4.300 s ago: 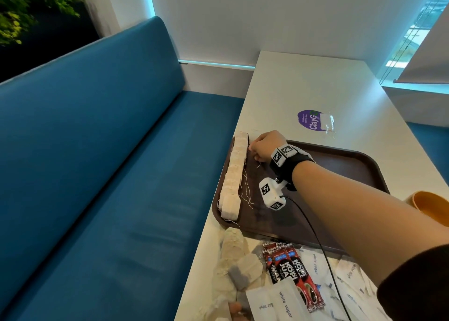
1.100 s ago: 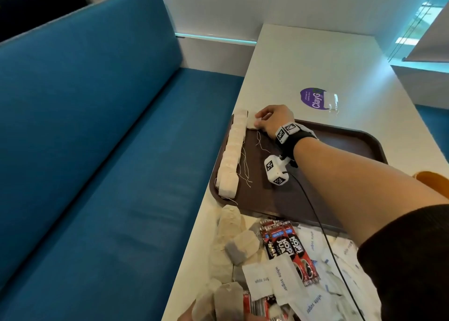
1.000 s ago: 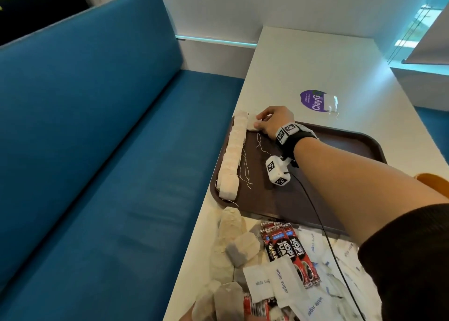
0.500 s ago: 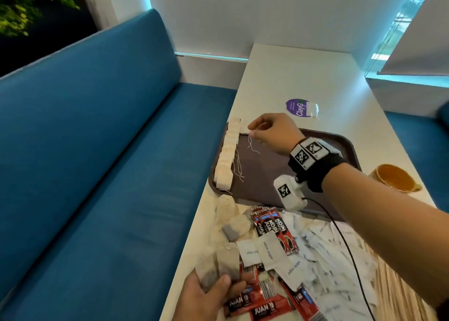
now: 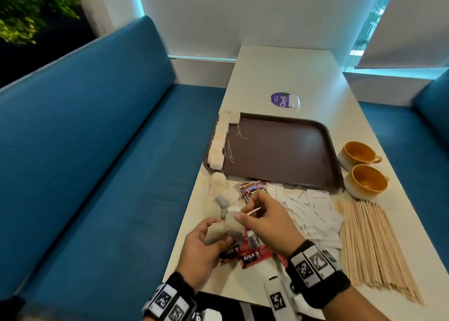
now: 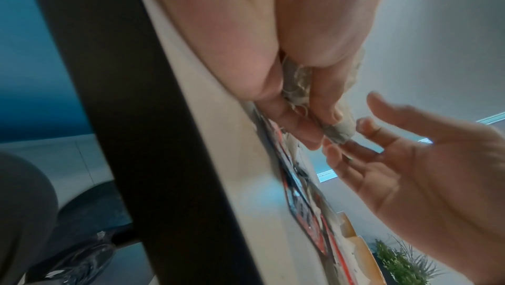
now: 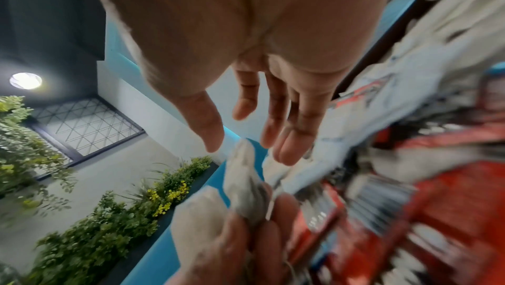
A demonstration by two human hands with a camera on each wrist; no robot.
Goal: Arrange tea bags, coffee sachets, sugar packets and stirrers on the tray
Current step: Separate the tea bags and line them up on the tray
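Down at the near edge of the table [image 5: 315,82], the left hand [image 5: 201,248] clutches a small bunch of tea bags [image 5: 220,231], fingers curled round them. The right hand [image 5: 267,221] is right beside it, fingers loosely spread, thumb and forefinger reaching for the top bag; the wrist views suggest its grip is still open, nothing pinched yet.

Under both hands lie red coffee sachets [image 5: 250,252], untouched. Just beyond, a loose heap of more tea bags [image 5: 223,194], and to the right a scatter of white sugar packets [image 5: 313,214]. Further right, a fanned stack of wooden stirrers [image 5: 371,243], all on the table.

Then the brown tray [image 5: 332,150]: one neat row of tea bags [image 5: 220,138] down its left rim, one more starting a second row at the far corner, strings trailing. The rest is bare.

So, early days by my reckoning: tea bags partly done, while coffee, sugar and stirrers all wait. Two orange cups [image 5: 362,167] stand beside the tray.
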